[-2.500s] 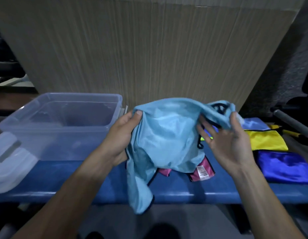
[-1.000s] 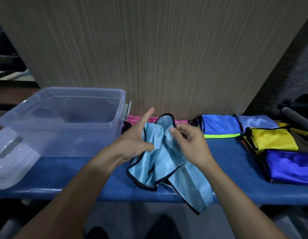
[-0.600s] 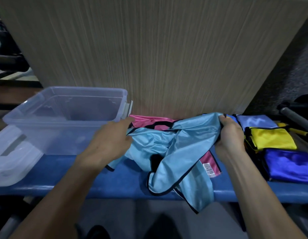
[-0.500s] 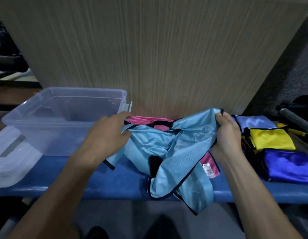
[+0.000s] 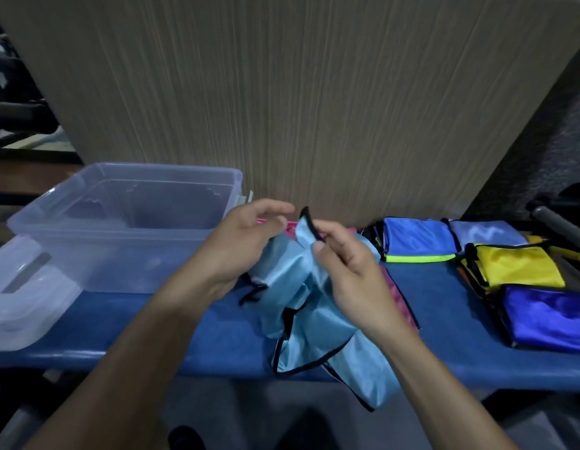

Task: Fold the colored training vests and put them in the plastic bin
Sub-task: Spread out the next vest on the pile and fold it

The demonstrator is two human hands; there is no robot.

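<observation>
The vest [image 5: 309,297] being handled is light blue with black edging, over a pink vest [image 5: 396,293]. The worktop [image 5: 152,332] is deep blue. The bin [image 5: 120,222] is clear plastic. Further right lie a blue vest with neon-yellow trim [image 5: 415,240], a yellow vest [image 5: 516,266] and a royal-blue vest [image 5: 548,316].

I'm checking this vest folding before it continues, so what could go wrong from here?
1. Part of the light blue vest hangs over the front edge of the blue bench; it could slide off if the right hand loses its pinch.
2. It lies over the pink vest, so lifting may drag that one along.
3. The left hand seems to hold bunched cloth, so the fold may come out uneven.
</observation>
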